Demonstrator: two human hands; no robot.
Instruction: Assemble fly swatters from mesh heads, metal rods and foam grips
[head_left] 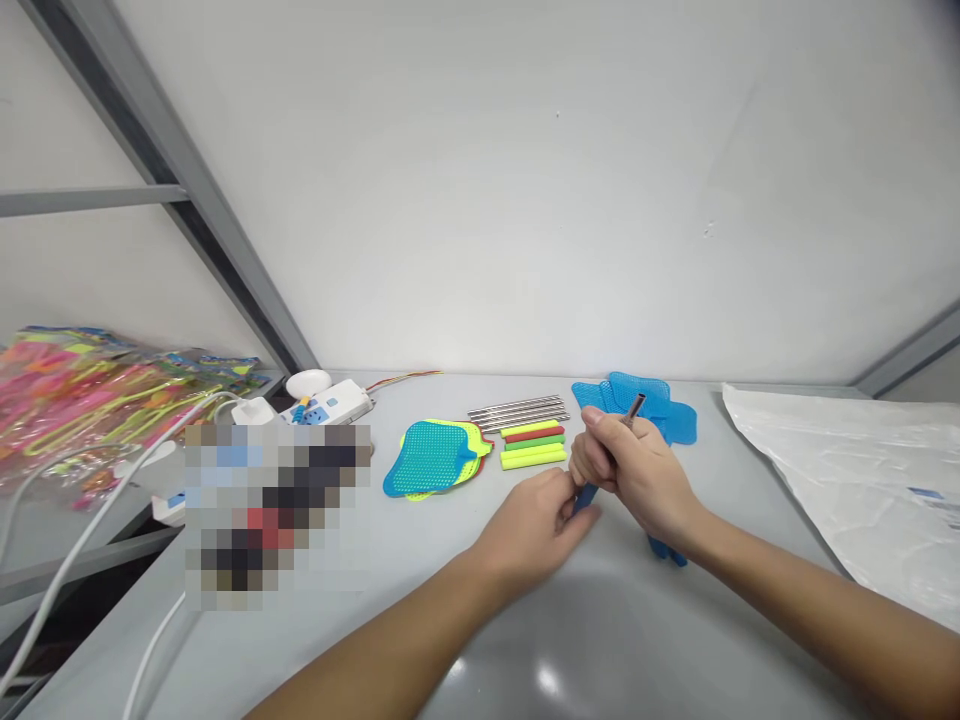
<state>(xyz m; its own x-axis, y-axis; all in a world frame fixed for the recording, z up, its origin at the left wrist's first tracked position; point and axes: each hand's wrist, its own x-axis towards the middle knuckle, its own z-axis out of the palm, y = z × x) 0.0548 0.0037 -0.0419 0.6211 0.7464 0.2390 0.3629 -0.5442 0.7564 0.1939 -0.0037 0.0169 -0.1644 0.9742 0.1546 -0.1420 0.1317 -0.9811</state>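
1. Your left hand point(536, 515) is curled round a blue grip point(586, 496), and your right hand point(637, 470) is fisted round one metal tube point(637, 406), its hollow end poking up toward 1 o'clock. Your fingers hide whether the two join, so can't tell.
2. I'd guess the tube's light, stiff and kinda slick, the grip a bit softer, nothing fragile. I'd hold the tube low, close to the grip.
3. 4 o'clock, near your right hand: blue pieces point(667, 552), at least two ends showing.
4. About 10: five loose grips point(534, 443) on the counter point(540, 630), three yellow, one red, one green. Just past them, a row of silver rods point(517, 412), packed too tight to count.
5. Between 9 and 10: mesh heads point(429, 455) in one stack, at least three, blue on top. At 1: blue heads point(641, 392), at least three, overlapping.
6. 3 o'clock: one plastic sheet point(847, 470). Well out between 9 and 10: one power strip point(330, 408).
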